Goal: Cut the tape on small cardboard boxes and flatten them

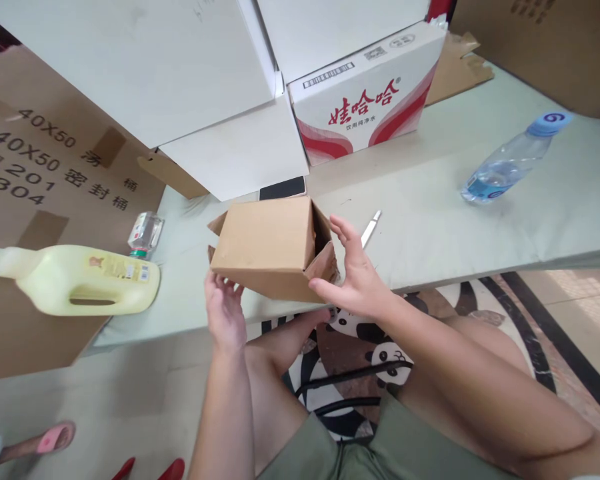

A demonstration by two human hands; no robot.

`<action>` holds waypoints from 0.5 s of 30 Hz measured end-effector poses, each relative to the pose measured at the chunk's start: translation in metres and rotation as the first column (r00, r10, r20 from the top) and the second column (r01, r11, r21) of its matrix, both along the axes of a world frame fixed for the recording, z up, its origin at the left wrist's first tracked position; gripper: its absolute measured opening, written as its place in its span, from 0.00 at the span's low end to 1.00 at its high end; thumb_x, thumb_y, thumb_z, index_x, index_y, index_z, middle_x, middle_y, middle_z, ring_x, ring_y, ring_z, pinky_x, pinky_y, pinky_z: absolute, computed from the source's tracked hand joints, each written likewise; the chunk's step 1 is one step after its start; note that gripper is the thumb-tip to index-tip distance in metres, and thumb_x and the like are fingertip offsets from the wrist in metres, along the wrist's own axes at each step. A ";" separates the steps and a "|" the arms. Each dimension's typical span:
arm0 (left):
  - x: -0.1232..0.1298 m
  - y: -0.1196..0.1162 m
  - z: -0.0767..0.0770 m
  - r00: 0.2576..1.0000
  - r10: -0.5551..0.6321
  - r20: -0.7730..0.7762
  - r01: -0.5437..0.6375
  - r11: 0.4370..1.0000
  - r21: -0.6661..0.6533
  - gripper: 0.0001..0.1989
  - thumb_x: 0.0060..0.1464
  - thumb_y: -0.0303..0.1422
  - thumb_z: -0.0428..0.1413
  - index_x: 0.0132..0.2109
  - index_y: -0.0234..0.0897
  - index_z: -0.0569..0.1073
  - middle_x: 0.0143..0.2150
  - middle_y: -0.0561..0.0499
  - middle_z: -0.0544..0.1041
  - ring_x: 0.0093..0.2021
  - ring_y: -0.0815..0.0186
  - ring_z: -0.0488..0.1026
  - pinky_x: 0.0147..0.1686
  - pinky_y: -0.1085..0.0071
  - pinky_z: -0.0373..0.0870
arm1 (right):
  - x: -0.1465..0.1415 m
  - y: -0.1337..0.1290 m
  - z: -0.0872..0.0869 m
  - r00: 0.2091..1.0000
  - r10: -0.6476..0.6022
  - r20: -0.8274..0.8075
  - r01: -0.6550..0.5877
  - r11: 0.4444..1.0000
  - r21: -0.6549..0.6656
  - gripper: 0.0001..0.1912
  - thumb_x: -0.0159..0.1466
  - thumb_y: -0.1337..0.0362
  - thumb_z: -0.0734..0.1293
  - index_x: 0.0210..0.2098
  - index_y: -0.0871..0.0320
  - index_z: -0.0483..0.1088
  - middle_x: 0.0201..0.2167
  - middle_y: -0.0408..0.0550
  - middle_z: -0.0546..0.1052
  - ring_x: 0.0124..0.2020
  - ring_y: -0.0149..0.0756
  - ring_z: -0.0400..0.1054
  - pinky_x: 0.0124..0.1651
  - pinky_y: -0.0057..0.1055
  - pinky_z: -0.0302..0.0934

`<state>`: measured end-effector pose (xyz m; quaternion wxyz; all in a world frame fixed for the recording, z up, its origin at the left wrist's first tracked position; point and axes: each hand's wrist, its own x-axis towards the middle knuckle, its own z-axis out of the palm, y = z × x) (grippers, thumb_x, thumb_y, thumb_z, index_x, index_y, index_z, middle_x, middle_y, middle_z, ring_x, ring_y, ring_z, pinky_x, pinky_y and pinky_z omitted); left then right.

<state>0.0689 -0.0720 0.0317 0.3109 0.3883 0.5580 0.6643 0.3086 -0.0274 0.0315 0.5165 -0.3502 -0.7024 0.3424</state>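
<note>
A small brown cardboard box (265,233) sits tilted at the table's front edge, its end flaps standing loose at both sides. My left hand (226,310) grips its lower left corner, with the fingertips partly hidden beneath it. At the open right end, my right hand (353,273) holds the box between thumb and curved fingers, by the flap. What is inside the box is hidden from here. Just beyond my right fingers lies a pale-handled knife or cutter (371,229) on the table. A dark flat phone-like object (283,189) lies behind the box.
White cartons (240,147) and a red-and-white water carton (365,100) stand at the back. A water bottle (510,163) is at the right. On the left are a yellow jug (90,280), a small clear bottle (146,233) and a large brown carton (55,153).
</note>
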 end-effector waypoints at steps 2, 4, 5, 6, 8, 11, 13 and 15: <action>0.003 0.001 0.020 0.999 0.021 -0.033 -0.019 0.997 0.073 0.25 0.51 0.50 0.56 0.56 0.51 0.73 0.63 0.50 0.72 0.54 0.62 0.74 0.46 0.70 0.72 | -0.001 -0.001 0.000 1.000 0.030 0.002 -0.030 0.999 -0.017 0.44 0.61 0.56 0.68 0.70 0.49 0.43 0.67 0.57 0.61 0.69 0.52 0.56 0.70 0.56 0.52; 0.008 0.004 0.039 0.994 -0.072 -0.077 0.075 0.997 0.031 0.28 0.52 0.54 0.53 0.56 0.48 0.74 0.61 0.46 0.74 0.57 0.57 0.73 0.49 0.66 0.73 | -0.001 0.000 0.001 0.999 0.048 0.012 -0.048 0.999 -0.004 0.42 0.62 0.57 0.68 0.70 0.50 0.45 0.65 0.57 0.63 0.67 0.51 0.58 0.69 0.55 0.54; 0.011 0.007 0.047 0.986 -0.121 -0.115 0.123 0.992 0.008 0.29 0.52 0.54 0.53 0.57 0.48 0.74 0.61 0.46 0.74 0.59 0.55 0.72 0.52 0.63 0.72 | -0.002 0.000 0.002 0.999 0.045 0.020 -0.045 0.999 0.004 0.41 0.62 0.57 0.67 0.70 0.51 0.47 0.65 0.58 0.64 0.67 0.51 0.59 0.68 0.54 0.55; 0.013 0.010 0.053 0.976 -0.140 -0.167 0.142 0.990 0.002 0.30 0.52 0.54 0.54 0.58 0.48 0.73 0.62 0.45 0.73 0.62 0.53 0.70 0.54 0.61 0.72 | -0.002 0.001 0.003 0.999 0.036 0.029 -0.037 0.999 0.006 0.39 0.62 0.58 0.67 0.69 0.52 0.49 0.65 0.58 0.63 0.66 0.51 0.59 0.68 0.54 0.55; 0.015 0.016 0.060 0.950 -0.130 -0.285 0.141 0.990 0.020 0.29 0.52 0.52 0.57 0.58 0.48 0.73 0.65 0.46 0.71 0.66 0.50 0.66 0.59 0.56 0.70 | -0.002 0.001 0.004 0.999 0.021 0.049 -0.022 1.000 0.004 0.37 0.62 0.58 0.67 0.68 0.53 0.52 0.64 0.59 0.63 0.66 0.51 0.60 0.68 0.54 0.55; 0.018 0.024 0.063 0.866 -0.022 -0.500 0.082 0.992 0.099 0.21 0.57 0.45 0.57 0.56 0.44 0.76 0.66 0.46 0.71 0.69 0.52 0.64 0.66 0.54 0.62 | -0.002 0.001 0.006 0.997 0.033 0.069 -0.032 0.999 -0.006 0.35 0.62 0.59 0.67 0.66 0.55 0.54 0.63 0.60 0.63 0.66 0.50 0.60 0.68 0.54 0.56; 0.022 0.028 0.063 0.785 0.062 -0.616 0.038 0.988 0.149 0.15 0.59 0.38 0.57 0.51 0.41 0.79 0.61 0.46 0.76 0.65 0.55 0.68 0.67 0.54 0.61 | -0.001 0.000 0.007 0.996 0.043 0.079 -0.042 0.999 -0.014 0.35 0.62 0.59 0.66 0.66 0.56 0.55 0.64 0.61 0.63 0.66 0.50 0.59 0.68 0.54 0.56; 0.028 0.030 0.063 0.720 0.120 -0.683 0.004 0.984 0.177 0.11 0.60 0.33 0.56 0.47 0.39 0.80 0.56 0.45 0.79 0.60 0.57 0.73 0.66 0.55 0.63 | -0.002 0.000 0.007 0.996 0.037 0.085 -0.035 0.999 -0.025 0.35 0.62 0.59 0.66 0.66 0.56 0.55 0.64 0.61 0.63 0.66 0.51 0.59 0.68 0.54 0.56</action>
